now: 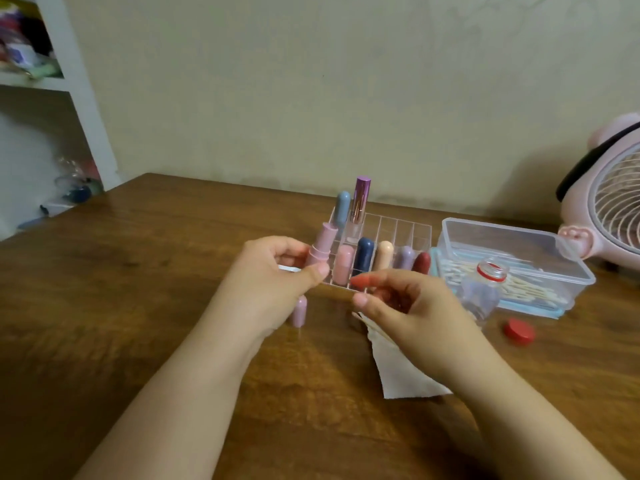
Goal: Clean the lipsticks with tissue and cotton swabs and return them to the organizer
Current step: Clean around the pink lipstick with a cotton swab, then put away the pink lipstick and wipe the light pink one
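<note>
On the far left, a shelf (45,81) was cut off by the frame edge, and its contents were too blurred to be named. The left hand (277,271) was closed around a pink lipstick (320,245); its lower part was hidden inside the grip, and only the upper part stood out above the fingers, tilted right. A thin white strip at the same grip could not be identified. Below that hand, a pink cap (299,311) was seen on the desk (138,271), partly hidden by the wrist. Behind the hands, a clear organizer (398,230) held several lipsticks upright in its front and back rows; its front edge was covered by the hands. The right hand (408,306) was pinched on something reddish at its fingertips; what it was could not be made out. A tissue (405,375) lay under that hand, half hidden. Further right, an open bottle (485,289) stood before a clear box (519,247) of swabs, with a red lid (518,331) nearby. A pink fan (613,202) was cut off at the right edge. No writing could be read.
</note>
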